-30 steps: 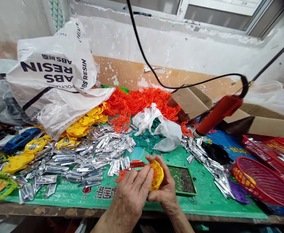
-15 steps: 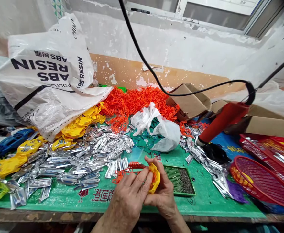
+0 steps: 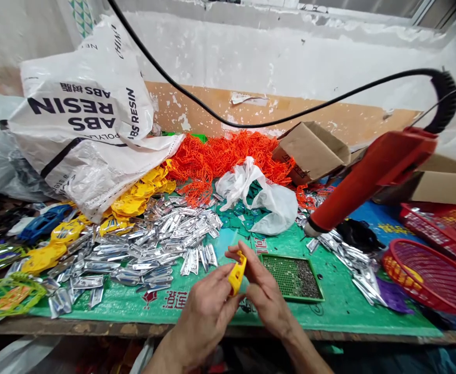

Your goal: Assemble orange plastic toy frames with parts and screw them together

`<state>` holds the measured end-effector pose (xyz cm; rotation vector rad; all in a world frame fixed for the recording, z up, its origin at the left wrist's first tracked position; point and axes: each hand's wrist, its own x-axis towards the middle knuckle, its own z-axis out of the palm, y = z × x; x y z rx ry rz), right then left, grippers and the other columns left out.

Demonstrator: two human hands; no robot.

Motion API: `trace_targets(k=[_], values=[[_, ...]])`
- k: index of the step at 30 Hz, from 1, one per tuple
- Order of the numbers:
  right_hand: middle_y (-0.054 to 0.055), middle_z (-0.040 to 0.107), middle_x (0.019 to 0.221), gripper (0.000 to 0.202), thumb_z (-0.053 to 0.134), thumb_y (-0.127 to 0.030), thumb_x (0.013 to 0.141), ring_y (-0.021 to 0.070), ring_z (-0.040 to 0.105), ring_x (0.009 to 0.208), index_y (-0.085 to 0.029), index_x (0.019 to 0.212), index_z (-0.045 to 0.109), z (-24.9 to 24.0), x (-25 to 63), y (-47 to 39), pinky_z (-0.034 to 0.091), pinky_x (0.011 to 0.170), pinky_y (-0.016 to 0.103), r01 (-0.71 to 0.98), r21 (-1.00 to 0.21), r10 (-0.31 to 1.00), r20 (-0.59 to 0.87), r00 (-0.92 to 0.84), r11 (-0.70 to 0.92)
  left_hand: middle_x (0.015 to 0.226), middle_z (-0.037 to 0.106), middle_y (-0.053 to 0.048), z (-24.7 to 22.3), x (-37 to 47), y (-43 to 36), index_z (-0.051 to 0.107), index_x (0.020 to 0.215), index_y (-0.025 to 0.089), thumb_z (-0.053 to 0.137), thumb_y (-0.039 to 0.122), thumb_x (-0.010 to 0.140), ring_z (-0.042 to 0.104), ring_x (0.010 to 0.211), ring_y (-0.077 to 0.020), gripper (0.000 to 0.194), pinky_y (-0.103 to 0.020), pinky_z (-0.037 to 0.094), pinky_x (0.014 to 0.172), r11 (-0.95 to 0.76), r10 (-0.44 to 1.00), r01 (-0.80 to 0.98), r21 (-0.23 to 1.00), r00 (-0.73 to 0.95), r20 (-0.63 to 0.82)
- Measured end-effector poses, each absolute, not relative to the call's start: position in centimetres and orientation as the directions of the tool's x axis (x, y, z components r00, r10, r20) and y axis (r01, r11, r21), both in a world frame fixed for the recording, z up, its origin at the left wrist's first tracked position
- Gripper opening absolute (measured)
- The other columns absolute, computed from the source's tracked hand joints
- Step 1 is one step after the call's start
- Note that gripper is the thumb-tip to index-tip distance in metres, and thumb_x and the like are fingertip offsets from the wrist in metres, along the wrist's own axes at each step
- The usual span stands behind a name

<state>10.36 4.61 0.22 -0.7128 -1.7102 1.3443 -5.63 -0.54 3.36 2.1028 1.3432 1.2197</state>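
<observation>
A small yellow plastic toy car body shell [image 3: 237,275] is held up on edge above the green mat, between my two hands. My left hand [image 3: 208,298] grips its near left side with fingers and thumb closed. My right hand [image 3: 266,291] has its fingers curled round the far right edge, thumb below. The orange lattice piece is out of sight. Just right of my hands lies a green tray [image 3: 290,278] of small dark screws. A red electric screwdriver [image 3: 352,182] hangs at the right, its tip over the mat.
Silvery parts [image 3: 142,254] spread across the left. Yellow shells [image 3: 138,195] and orange lattice pieces [image 3: 228,156] are heaped behind. A white plastic bag [image 3: 278,210] holds green parts. Cardboard boxes [image 3: 313,150] and a red basket [image 3: 434,280] stand right; a resin sack [image 3: 83,114] leans left.
The yellow shell has been turned on edge, and the orange lattice by my left hand no longer shows. The screwdriver appears larger, with its top further right. The view has shifted slightly.
</observation>
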Motion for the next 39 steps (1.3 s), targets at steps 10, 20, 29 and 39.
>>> trace_targets(k=[10,20,29,39], values=[[0.003,0.073,0.097,0.039,0.062,-0.041,0.085,0.0169,0.064,0.083,-0.019,0.117,0.069,1.2,9.5,6.4,0.054,0.077,0.031,0.113,-0.989,0.837,0.019,-0.547,0.096,0.065,0.066,-0.003,0.9,-7.5,0.1,0.069,0.081,0.010,0.077,0.046,0.074,0.054,0.047,-0.0094,0.038,-0.021,0.045,0.046,0.490,0.860,-0.503,0.712,0.145,-0.489],[0.004,0.071,0.092,0.036,0.061,-0.042,0.084,0.0160,0.063,0.077,-0.016,0.108,0.070,0.2,9.2,5.1,0.051,0.070,0.027,0.080,-0.995,0.878,-0.092,-0.470,-0.061,0.059,0.067,-0.003,0.0,-7.0,0.8,0.067,0.082,0.009,0.061,0.042,0.090,0.056,0.044,-0.0102,0.034,-0.021,0.048,0.045,0.562,0.799,-0.581,0.589,0.198,-0.568],[0.006,0.071,0.084,0.035,0.046,-0.040,0.094,0.0160,0.064,0.075,-0.015,0.097,0.069,-0.3,8.1,4.1,0.050,0.065,0.024,0.263,-0.956,0.968,0.061,-0.245,0.127,0.072,0.074,-0.007,0.4,-5.6,0.4,0.069,0.088,0.009,0.073,0.044,0.080,0.067,0.060,-0.0171,0.036,-0.025,0.055,0.058,0.467,0.846,-0.653,0.596,0.132,-0.517],[0.009,0.070,0.086,0.032,0.041,-0.033,0.097,0.0199,0.066,0.081,-0.014,0.095,0.068,-1.6,7.5,3.9,0.049,0.077,0.030,0.401,-0.830,0.920,0.330,-0.209,0.389,0.068,0.073,-0.005,-0.2,-6.0,0.3,0.072,0.082,0.011,0.078,0.047,0.072,0.067,0.058,-0.0172,0.038,-0.024,0.053,0.055,0.466,0.853,-0.629,0.622,0.135,-0.504]])
